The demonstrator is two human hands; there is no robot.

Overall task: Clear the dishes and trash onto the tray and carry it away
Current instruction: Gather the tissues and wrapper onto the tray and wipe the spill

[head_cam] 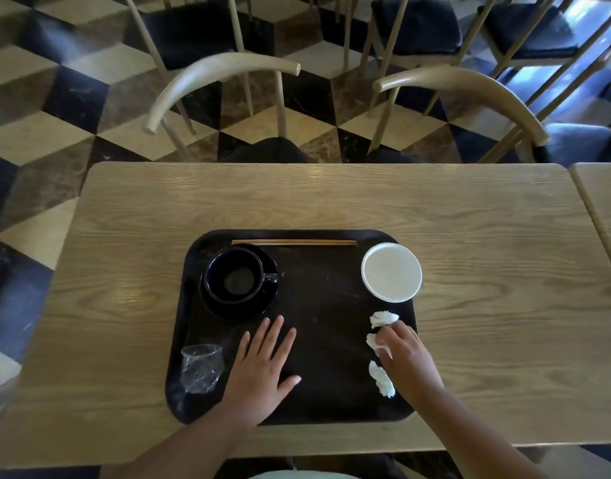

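Observation:
A dark tray (325,402) lies on the wooden table (487,236). On it stand a black cup (235,274) on a black saucer, wooden chopsticks (293,242) along the far rim, a white bowl (391,272), a crumpled clear plastic cup (201,368) and three crumpled white napkins. My left hand (262,368) rests flat on the tray, fingers spread. My right hand (406,354) closes on the middle napkin (375,342); one napkin (383,318) lies just beyond it, another (383,380) nearer me.
Two pale wooden chairs (221,69) (463,84) are pushed in at the table's far side. A second table (605,202) adjoins on the right. More chairs stand on the chequered floor behind.

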